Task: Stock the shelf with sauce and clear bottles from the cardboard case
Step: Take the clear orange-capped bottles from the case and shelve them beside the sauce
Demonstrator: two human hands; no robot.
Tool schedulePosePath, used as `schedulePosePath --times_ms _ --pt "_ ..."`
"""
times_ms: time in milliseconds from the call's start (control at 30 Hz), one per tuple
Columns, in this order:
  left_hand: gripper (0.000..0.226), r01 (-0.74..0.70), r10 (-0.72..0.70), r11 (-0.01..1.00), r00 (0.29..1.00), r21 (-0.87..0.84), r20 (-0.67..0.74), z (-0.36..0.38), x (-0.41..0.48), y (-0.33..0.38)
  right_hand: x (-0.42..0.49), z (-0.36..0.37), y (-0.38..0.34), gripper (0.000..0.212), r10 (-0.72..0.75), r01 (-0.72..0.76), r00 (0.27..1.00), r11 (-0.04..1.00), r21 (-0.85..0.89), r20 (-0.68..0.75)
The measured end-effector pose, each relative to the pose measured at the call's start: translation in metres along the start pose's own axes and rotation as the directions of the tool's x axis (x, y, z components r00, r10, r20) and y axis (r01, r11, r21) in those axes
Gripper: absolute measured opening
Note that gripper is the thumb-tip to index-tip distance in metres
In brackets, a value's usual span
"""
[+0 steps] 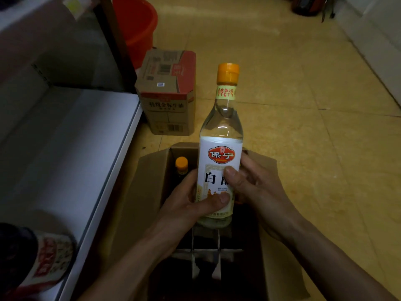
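A clear bottle (221,148) with an orange cap and a white label is held upright above the open cardboard case (138,203). My left hand (191,203) wraps its lower part from the left, thumb across the label. My right hand (249,185) grips it from the right, thumb on the label. Inside the case, at its far left corner, stands a dark sauce bottle (181,167) with an orange cap. Cardboard dividers (206,253) show in the case below the held bottle. The white shelf (65,148) lies to the left.
A dark bottle with a red and white label (39,257) stands on the shelf at bottom left. A closed cardboard box (168,94) sits on the tiled floor beyond the case. Behind it is a red bucket (138,25). A dark shelf post (117,44) rises at the left.
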State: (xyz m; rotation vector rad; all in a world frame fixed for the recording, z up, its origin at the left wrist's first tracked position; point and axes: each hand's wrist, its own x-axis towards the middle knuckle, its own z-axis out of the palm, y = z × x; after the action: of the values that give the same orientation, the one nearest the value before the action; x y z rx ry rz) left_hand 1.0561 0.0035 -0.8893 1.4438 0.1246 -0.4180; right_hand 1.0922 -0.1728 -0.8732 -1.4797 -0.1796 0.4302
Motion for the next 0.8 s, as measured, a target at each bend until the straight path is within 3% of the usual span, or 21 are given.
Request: schedulePosePath --times_ms 333,800 --pt "0.061 0.103 -0.105 0.994 0.991 -0.032 -0.081 0.010 -0.032 0.021 -0.015 0.021 -0.035 0.048 0.082 -0.082 0.996 0.997 0.000 -0.026" --pt "0.061 0.240 -0.249 0.961 0.967 -0.136 -0.057 0.041 -0.120 0.039 -0.095 0.050 -0.068 0.051 0.299 -0.300 0.953 0.954 -0.011 -0.055"
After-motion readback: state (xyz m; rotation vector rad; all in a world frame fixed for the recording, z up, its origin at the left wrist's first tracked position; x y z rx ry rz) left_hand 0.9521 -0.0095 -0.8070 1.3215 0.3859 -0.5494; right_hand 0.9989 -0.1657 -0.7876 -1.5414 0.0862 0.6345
